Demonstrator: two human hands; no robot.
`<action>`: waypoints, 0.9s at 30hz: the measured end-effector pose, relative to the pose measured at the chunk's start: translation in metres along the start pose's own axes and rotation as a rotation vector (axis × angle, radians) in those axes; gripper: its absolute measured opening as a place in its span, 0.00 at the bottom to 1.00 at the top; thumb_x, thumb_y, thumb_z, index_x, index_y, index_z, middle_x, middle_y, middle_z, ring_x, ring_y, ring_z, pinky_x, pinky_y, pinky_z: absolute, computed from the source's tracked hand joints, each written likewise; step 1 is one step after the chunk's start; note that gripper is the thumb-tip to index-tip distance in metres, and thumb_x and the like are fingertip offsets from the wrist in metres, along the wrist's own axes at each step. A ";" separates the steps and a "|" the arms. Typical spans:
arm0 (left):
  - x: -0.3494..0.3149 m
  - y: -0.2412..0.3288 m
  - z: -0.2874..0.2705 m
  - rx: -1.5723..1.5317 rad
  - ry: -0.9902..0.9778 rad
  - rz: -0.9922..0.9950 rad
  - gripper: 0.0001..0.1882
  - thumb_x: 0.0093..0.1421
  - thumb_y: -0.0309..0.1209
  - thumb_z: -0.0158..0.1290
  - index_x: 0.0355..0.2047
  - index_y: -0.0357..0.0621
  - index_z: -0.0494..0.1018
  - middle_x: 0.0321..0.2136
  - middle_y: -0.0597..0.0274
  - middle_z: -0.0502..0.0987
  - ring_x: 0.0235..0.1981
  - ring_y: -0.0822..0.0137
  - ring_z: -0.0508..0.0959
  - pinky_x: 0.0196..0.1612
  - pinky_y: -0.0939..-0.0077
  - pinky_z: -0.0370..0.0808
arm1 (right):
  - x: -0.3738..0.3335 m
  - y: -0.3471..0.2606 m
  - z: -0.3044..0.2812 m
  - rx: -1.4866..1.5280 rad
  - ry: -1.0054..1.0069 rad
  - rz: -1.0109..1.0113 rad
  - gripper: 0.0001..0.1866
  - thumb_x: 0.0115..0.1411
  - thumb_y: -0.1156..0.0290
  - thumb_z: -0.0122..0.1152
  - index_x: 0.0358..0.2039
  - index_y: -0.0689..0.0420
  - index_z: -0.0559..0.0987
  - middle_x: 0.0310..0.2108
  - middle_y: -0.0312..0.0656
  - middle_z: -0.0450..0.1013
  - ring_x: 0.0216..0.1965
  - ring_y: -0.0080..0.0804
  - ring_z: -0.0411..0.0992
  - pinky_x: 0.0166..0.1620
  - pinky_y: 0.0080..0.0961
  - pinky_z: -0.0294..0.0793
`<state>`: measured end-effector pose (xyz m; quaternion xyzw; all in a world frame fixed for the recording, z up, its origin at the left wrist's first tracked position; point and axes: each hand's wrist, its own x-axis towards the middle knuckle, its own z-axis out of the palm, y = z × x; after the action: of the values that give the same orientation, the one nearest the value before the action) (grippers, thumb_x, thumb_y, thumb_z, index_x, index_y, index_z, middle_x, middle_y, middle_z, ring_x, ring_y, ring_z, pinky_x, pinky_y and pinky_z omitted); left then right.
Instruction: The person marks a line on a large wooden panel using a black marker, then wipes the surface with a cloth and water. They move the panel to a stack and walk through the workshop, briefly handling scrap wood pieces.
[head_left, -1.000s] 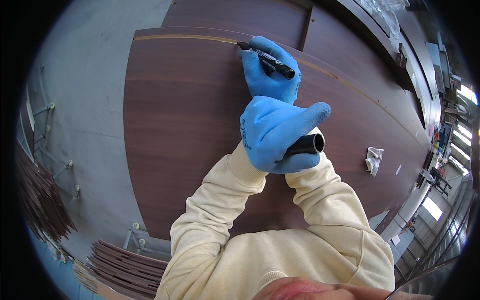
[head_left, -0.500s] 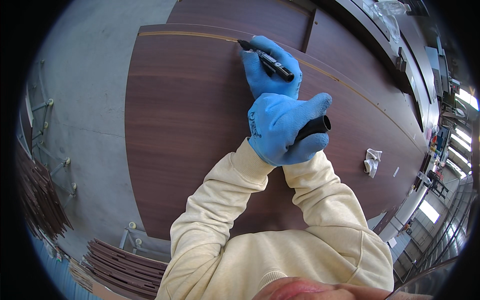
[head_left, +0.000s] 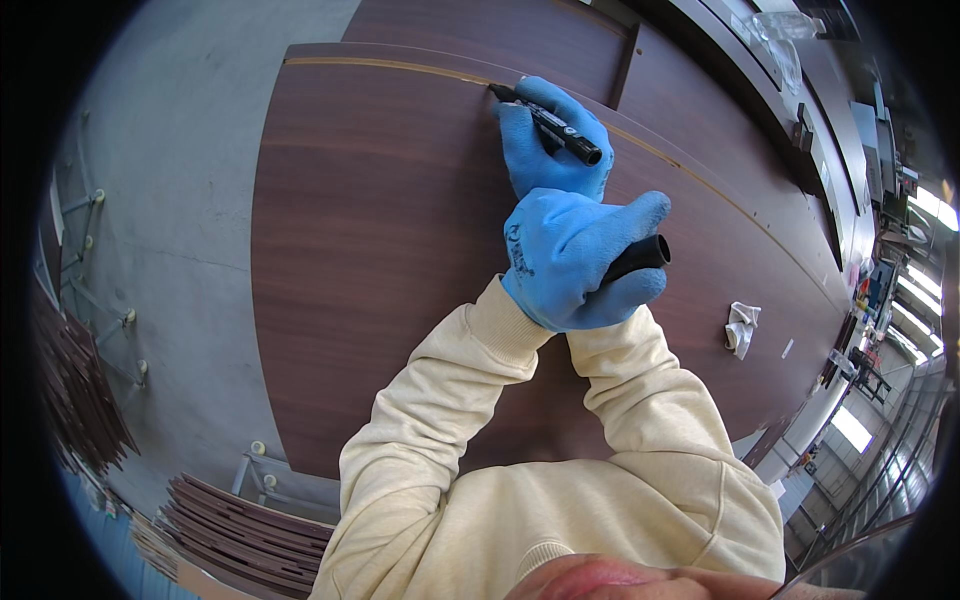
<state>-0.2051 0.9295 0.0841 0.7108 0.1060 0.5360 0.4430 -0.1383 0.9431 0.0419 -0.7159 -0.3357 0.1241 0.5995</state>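
Note:
Both my hands wear blue gloves over a large dark brown wood-grain panel (head_left: 370, 240). My right hand (head_left: 555, 165) grips a black marker (head_left: 572, 137), tilted, with its tip at the light tan groove (head_left: 400, 66) along the panel's far edge. Nearer to me, my left hand (head_left: 560, 260) is closed round a black marker cap (head_left: 640, 258), its hollow end pointing right. The left wrist crosses over the right forearm, hiding part of it. Just what the marker tip touches is too small to tell.
More brown panels (head_left: 480, 22) lie beyond the far edge. A crumpled white scrap (head_left: 741, 328) rests on the panel to the right. Stacked brown strips (head_left: 240, 530) and wheeled metal racks (head_left: 85, 215) stand at left. A clear plastic bottle (head_left: 788, 25) is at far right.
My right hand and the marker have shifted slightly to the right along the groove. My left hand with the cap has moved a little right too.

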 end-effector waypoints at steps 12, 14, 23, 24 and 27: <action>-0.001 -0.001 0.002 -0.011 0.004 0.007 0.26 0.66 0.49 0.58 0.48 0.37 0.79 0.20 0.65 0.77 0.18 0.64 0.77 0.22 0.69 0.72 | -0.001 -0.009 -0.002 0.013 -0.016 0.132 0.13 0.62 0.67 0.72 0.47 0.55 0.84 0.40 0.45 0.83 0.43 0.36 0.84 0.49 0.30 0.83; -0.002 -0.002 0.002 -0.003 0.006 0.017 0.26 0.66 0.49 0.58 0.48 0.36 0.79 0.20 0.65 0.77 0.18 0.64 0.77 0.22 0.69 0.72 | -0.003 -0.006 -0.001 -0.025 0.013 0.126 0.13 0.62 0.67 0.72 0.47 0.55 0.84 0.40 0.45 0.83 0.42 0.36 0.84 0.49 0.30 0.84; -0.001 -0.001 0.000 0.008 -0.019 -0.027 0.26 0.66 0.50 0.58 0.48 0.37 0.79 0.19 0.66 0.77 0.17 0.64 0.76 0.22 0.69 0.71 | 0.003 -0.001 -0.003 -0.057 -0.074 0.010 0.14 0.62 0.67 0.72 0.47 0.54 0.84 0.41 0.45 0.83 0.42 0.36 0.84 0.50 0.31 0.83; -0.001 -0.002 0.001 0.011 0.001 -0.008 0.25 0.66 0.49 0.58 0.47 0.37 0.79 0.19 0.66 0.77 0.17 0.64 0.76 0.22 0.69 0.71 | 0.003 -0.003 -0.004 -0.031 -0.058 0.050 0.14 0.62 0.66 0.72 0.47 0.54 0.84 0.41 0.45 0.83 0.42 0.36 0.83 0.50 0.31 0.83; -0.003 -0.003 0.005 0.019 0.040 0.022 0.25 0.65 0.49 0.58 0.47 0.37 0.79 0.18 0.66 0.76 0.17 0.64 0.75 0.21 0.69 0.70 | -0.001 -0.005 -0.002 0.023 -0.027 0.133 0.14 0.62 0.65 0.73 0.47 0.54 0.85 0.42 0.45 0.83 0.43 0.37 0.83 0.50 0.31 0.84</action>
<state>-0.2012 0.9270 0.0791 0.7052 0.1118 0.5539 0.4282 -0.1396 0.9408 0.0467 -0.7279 -0.2939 0.1769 0.5937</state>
